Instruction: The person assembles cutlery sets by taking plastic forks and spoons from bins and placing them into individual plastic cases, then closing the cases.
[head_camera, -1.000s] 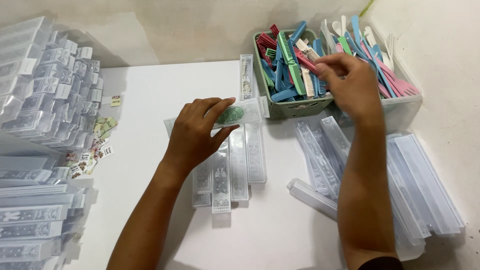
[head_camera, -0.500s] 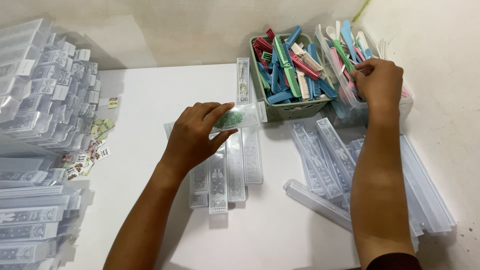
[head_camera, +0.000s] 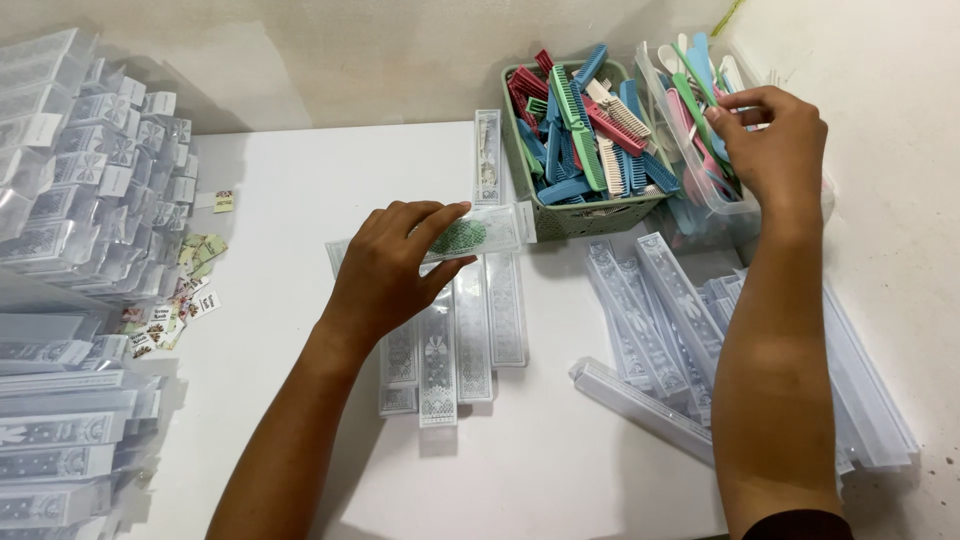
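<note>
Left hand lies flat on a clear sleeve with a green comb inside, fingers pinning it to the white surface. The sleeve's long axis runs left-right, open end toward the green basket. Right hand reaches far right into the clear tub of pink, blue and green pieces, fingers pinched among them; which piece it holds is unclear. Filled sleeves lie just under the left hand, empty sleeves beside the right forearm.
</note>
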